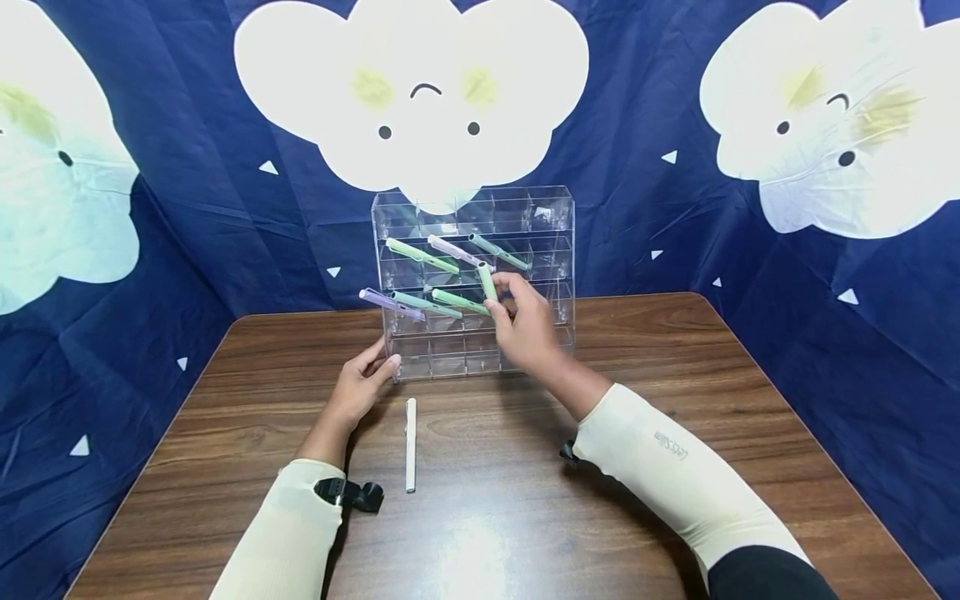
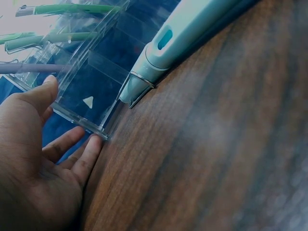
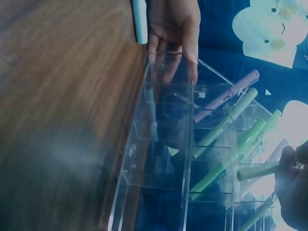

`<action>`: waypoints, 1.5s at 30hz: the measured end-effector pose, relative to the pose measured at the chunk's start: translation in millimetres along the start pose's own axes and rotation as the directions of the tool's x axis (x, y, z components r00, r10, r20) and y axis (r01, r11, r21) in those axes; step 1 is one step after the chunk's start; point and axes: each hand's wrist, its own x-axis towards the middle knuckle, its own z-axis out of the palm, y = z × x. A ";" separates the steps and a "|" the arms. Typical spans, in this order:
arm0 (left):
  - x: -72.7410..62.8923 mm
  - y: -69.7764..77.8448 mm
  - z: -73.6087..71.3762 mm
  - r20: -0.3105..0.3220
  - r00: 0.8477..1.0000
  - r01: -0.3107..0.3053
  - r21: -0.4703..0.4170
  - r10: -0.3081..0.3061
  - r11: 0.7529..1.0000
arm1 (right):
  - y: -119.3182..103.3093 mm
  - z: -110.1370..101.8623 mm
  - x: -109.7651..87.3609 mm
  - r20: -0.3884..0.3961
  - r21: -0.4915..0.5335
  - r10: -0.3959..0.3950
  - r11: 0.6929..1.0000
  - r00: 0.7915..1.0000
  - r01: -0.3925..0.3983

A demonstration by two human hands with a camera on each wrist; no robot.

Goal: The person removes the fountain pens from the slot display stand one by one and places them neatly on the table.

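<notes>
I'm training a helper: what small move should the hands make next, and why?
Probably guide the held green pen into a compartment of the clear rack: the right hand pinches it at its front, while the left hand touches a lower corner.

We can read one marking, in the head view: small grey lettering that we take for "Let's Slim"; it stands on the cream arm sleeve of the right arm, slanting down to the right along the forearm; the letters are thin and slightly blurred, so we cannot confirm exact spelling or spacing.
</notes>
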 end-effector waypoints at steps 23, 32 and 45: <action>-1.0 -2.1 2.2 0.013 1.000 0.005 -0.010 -0.005 1.000 | 5.2 16.7 -42.7 0.285 0.126 0.156 0.972 0.946 -0.198; -1.2 -1.9 0.2 0.019 1.000 0.011 0.004 -0.011 1.000 | 3.3 28.5 -54.3 0.431 0.176 0.244 0.922 0.869 -0.346; -0.6 0.5 -0.6 0.009 1.000 0.002 0.037 -0.003 0.999 | -2.5 43.0 -60.7 0.600 0.133 0.260 0.900 0.757 -0.415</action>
